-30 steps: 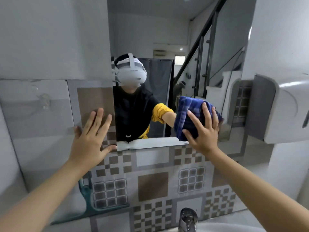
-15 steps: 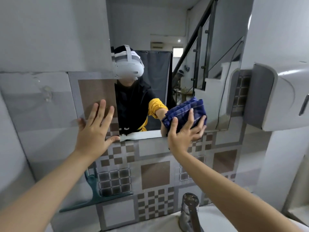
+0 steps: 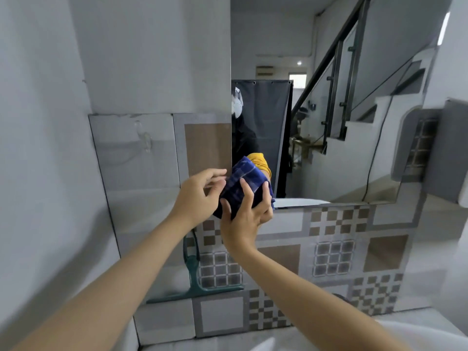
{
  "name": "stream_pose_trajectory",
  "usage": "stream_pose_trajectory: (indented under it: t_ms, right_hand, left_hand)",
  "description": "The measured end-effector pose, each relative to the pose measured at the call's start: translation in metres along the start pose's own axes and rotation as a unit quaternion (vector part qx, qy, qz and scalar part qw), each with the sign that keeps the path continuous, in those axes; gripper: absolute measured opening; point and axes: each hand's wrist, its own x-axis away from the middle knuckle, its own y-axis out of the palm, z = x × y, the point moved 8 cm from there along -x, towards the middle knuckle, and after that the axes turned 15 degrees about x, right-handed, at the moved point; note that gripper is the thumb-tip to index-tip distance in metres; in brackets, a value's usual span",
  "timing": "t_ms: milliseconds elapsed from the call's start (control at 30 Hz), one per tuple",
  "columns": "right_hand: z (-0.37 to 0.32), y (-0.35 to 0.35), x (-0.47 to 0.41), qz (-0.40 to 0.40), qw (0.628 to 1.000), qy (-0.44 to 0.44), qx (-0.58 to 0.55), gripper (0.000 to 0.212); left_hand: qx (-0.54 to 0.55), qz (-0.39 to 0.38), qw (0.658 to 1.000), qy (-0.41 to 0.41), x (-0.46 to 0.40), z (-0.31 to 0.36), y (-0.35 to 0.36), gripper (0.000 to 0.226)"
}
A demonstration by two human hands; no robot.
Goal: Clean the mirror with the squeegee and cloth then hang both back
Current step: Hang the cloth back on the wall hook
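At the mirror's [image 3: 329, 148] lower left corner, right hand [image 3: 247, 219] grips the blue checked cloth [image 3: 243, 183], left hand [image 3: 200, 196] pinches its edge; fold it flat before hanging.

Two hands are seen, the left hand [image 3: 200, 196] and the right hand [image 3: 247, 219], both closed on one blue checked cloth [image 3: 243, 184], which is held at the lower left corner of the mirror. One mirror [image 3: 342, 122] is counted on the wall. One green squeegee [image 3: 193, 279] is seen below it, against the tiles. One clear hook [image 3: 145, 139] is made out on the grey tile to the left. One grey and white dispenser [image 3: 450, 148] is counted at the right edge. Part of one white basin [image 3: 417, 333] is seen at the lower right. In the reflection, one dark curtain [image 3: 263, 127] and one stair railing [image 3: 339, 79] are counted.
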Motion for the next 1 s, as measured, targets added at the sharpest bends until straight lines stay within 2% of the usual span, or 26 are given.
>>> stream_pose_trajectory:
  t_ms: [133, 233, 300, 433, 633, 700, 833, 900, 1000]
  right_hand:
    - [-0.003, -0.012, 0.005, -0.03, 0.998, -0.026, -0.042, 0.056]
    - [-0.008, -0.03, 0.004, -0.051, 0.991, -0.092, -0.088, 0.037]
    - [-0.013, -0.037, 0.004, -0.102, 0.976, -0.115, -0.153, 0.028]
    - [-0.027, -0.051, 0.001, -0.221, 0.92, -0.06, -0.318, 0.034]
    - [-0.049, -0.061, -0.002, -0.284, 0.908, -0.008, -0.309, 0.004]
    - [-0.058, -0.064, -0.007, -0.274, 0.927, -0.039, -0.255, 0.005]
    - [-0.089, -0.074, -0.024, -0.204, 0.961, -0.144, -0.12, 0.008]
    - [-0.11, -0.077, -0.031, -0.185, 0.959, -0.189, -0.1, 0.013]
    - [-0.147, -0.077, -0.037, -0.162, 0.942, -0.287, -0.062, 0.018]
  left_hand:
    - [0.086, 0.011, 0.994, -0.062, -0.002, -0.008, -0.003, 0.026]
    - [0.119, -0.016, 0.99, -0.072, -0.002, -0.006, -0.002, 0.027]
    - [0.134, -0.03, 0.989, -0.063, -0.001, 0.0, 0.0, 0.027]
    - [0.204, -0.036, 0.975, -0.078, 0.008, 0.007, -0.004, 0.034]
    - [0.234, -0.022, 0.965, -0.114, 0.023, 0.02, -0.026, 0.034]
    - [0.191, -0.001, 0.976, -0.104, 0.025, 0.023, -0.043, 0.036]
    - [0.012, 0.083, 0.995, -0.047, 0.024, 0.036, -0.088, 0.032]
    - [-0.046, 0.136, 0.989, -0.016, 0.025, 0.046, -0.109, 0.025]
    - [-0.128, 0.192, 0.973, 0.025, 0.027, 0.058, -0.133, 0.03]
